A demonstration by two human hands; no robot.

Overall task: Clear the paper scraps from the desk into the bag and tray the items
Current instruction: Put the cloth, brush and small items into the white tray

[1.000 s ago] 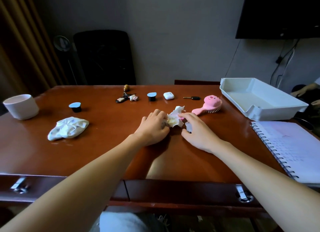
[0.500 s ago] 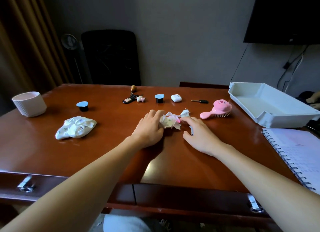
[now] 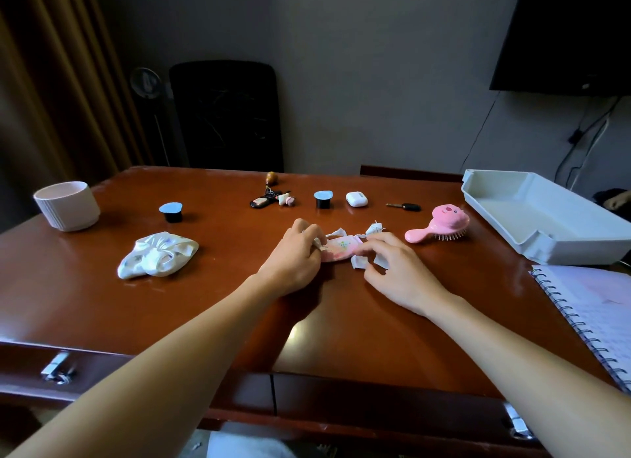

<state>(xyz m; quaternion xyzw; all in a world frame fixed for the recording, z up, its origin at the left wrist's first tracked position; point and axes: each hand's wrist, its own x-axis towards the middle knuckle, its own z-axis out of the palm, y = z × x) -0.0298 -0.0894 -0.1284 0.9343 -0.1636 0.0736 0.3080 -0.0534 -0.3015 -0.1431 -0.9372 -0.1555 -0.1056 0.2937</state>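
Left hand [image 3: 297, 258] pinches pink paper scrap [image 3: 340, 248] at middle of tabletop [image 3: 225, 249]; right hand [image 3: 397, 271] arched over small white scraps [image 3: 358, 262], grip unclear. Risk: loose bits slip out, scatter during carry; bag [image 3: 157, 254] lies well apart, left.

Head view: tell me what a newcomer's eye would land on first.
Two bare hands meet at the middle of the brown desk: the left hand pinches crumpled pink-and-white paper scraps, and the right hand touches them with curled fingers. Just right of them lies a bright pink hairbrush, and a large white tray sits at the desk's right edge.
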